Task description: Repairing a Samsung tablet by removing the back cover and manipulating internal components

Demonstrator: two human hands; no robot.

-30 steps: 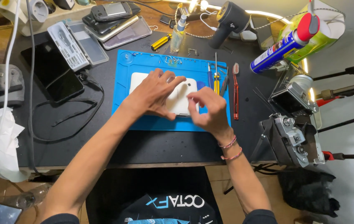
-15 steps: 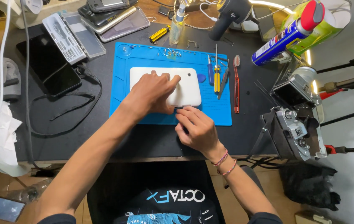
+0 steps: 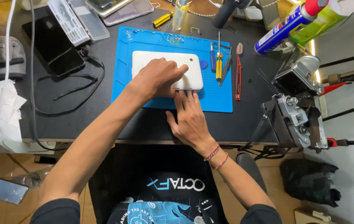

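Observation:
A white tablet [image 3: 148,60] lies back side up on a blue work mat [image 3: 214,99]. My left hand [image 3: 158,76] rests on the tablet's right half, fingers curled over it and pressing it down. My right hand [image 3: 191,120] lies flat on the mat just below, its outstretched fingertips touching the tablet's near edge. Nothing shows in the right hand. A blue pick [image 3: 203,64] lies on the mat beside the tablet's right end.
A yellow-handled screwdriver [image 3: 218,64], tweezers and a red tool [image 3: 238,70] lie to the mat's right. A dark tablet [image 3: 54,45] and bit case [image 3: 71,20] sit left, a spray can [image 3: 287,27] far right, a camera on a stand [image 3: 297,112] right.
My right hand has slid off the tablet's right end toward me and now touches its near edge. My left hand stays on the tablet.

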